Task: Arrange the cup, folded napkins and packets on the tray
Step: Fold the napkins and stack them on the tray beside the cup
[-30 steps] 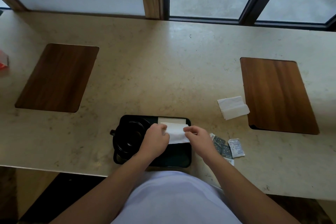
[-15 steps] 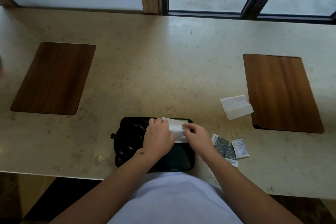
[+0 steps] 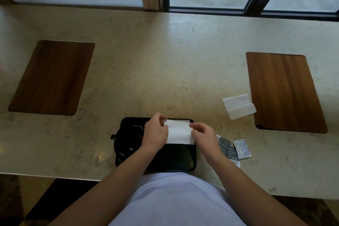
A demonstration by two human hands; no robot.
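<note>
Both hands pinch a folded napkin over the tray.

Left hand (image 3: 156,132) and right hand (image 3: 203,136) each pinch one end of the white napkin (image 3: 178,132), held over the far half of the black tray (image 3: 176,158) at the worktop (image 3: 165,71) near edge. Black cup (image 3: 129,140) sits in the tray's left part, mostly hidden by the left wrist. Another napkin edge (image 3: 180,120) peeks out behind the held one. Packets (image 3: 233,147) lie just right of the tray, partly covered by the right hand; print too small to read. A second folded napkin (image 3: 238,106) lies farther right of the tray.
</note>
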